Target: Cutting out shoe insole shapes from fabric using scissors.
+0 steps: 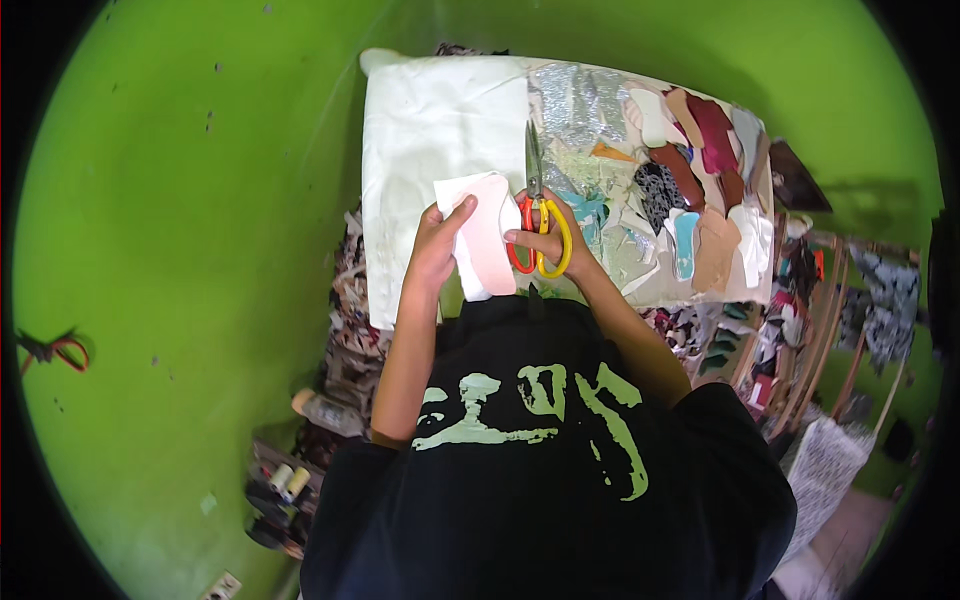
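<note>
Between thumb and fingers, my left hand point(432, 246) grips a pale pink insole-shaped piece point(490, 245) lying over a white sheet point(454, 188). White edges of that sheet stick out around the pink shape. On the other side, my right hand point(574, 236) is closed on a pair of scissors point(533, 170) with one red and one yellow handle loop. Their blades point away from me and look closed together. My right thumb lies across the handles, close to the right edge of the pink piece. Both hands are over the near middle of the table.
White cloth covers the left of the table point(410, 130). On its right lie several sole-shaped cutouts, among them a maroon one point(713, 140), a tan one point(715, 250) and a blue one point(685, 245). Scraps point(355, 290) heap beside it. A rack point(815, 330) stands right; thread spools point(290, 482) sit lower left.
</note>
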